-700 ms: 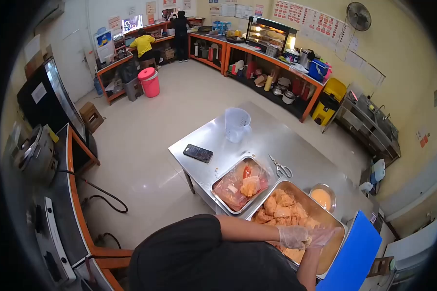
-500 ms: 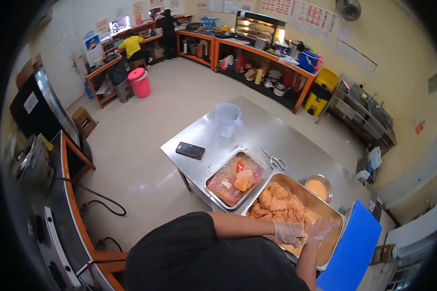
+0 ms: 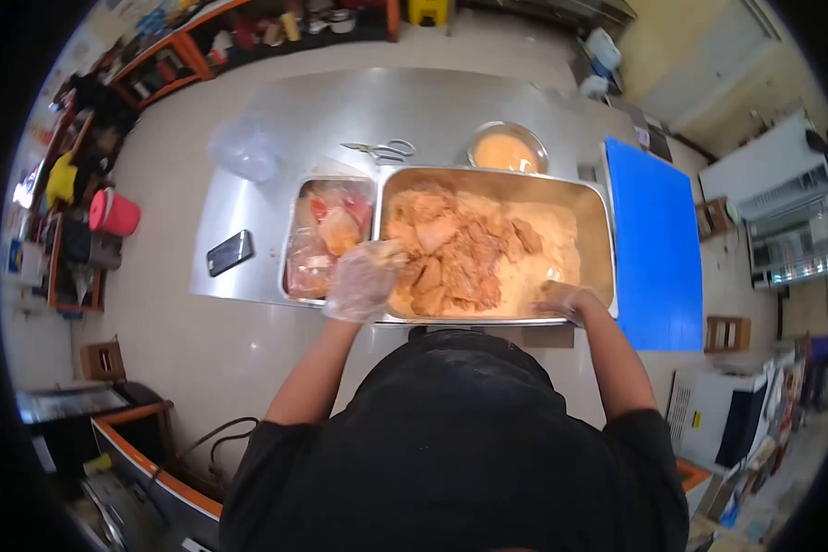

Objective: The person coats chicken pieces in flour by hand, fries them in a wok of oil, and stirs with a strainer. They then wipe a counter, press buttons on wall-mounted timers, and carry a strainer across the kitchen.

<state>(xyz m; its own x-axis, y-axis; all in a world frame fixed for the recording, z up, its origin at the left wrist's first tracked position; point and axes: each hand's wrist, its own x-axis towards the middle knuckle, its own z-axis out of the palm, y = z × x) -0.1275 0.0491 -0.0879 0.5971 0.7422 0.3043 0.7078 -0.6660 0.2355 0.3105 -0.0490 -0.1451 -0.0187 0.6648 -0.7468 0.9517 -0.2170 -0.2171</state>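
Observation:
A large steel tray (image 3: 595, 216) holds a heap of raw chicken pieces (image 3: 460, 244) in orange batter (image 3: 557, 239). My left hand (image 3: 363, 276), in a clear plastic glove smeared with batter, is over the tray's left edge, beside the chicken. Its fingers reach out toward the heap, with nothing visible held. At the front right, my gloved right hand (image 3: 563, 300) dips into the tray, fingers stretched out at the batter. Left of it sits a smaller steel tray (image 3: 290, 221) with bagged pinkish meat (image 3: 313, 262) and one coated piece (image 3: 339, 232).
Behind the large tray are a steel bowl (image 3: 545, 156) of orange liquid and scissors (image 3: 382, 149). A clear plastic jug (image 3: 246, 152) and a phone (image 3: 230, 253) lie to the left on the steel table (image 3: 340, 97). A blue board (image 3: 655, 248) borders the tray's right side.
My hands, close together at the tray's right side before, have parted. The left has moved to the tray's left edge; the right is at the front right. The view has turned and tipped down.

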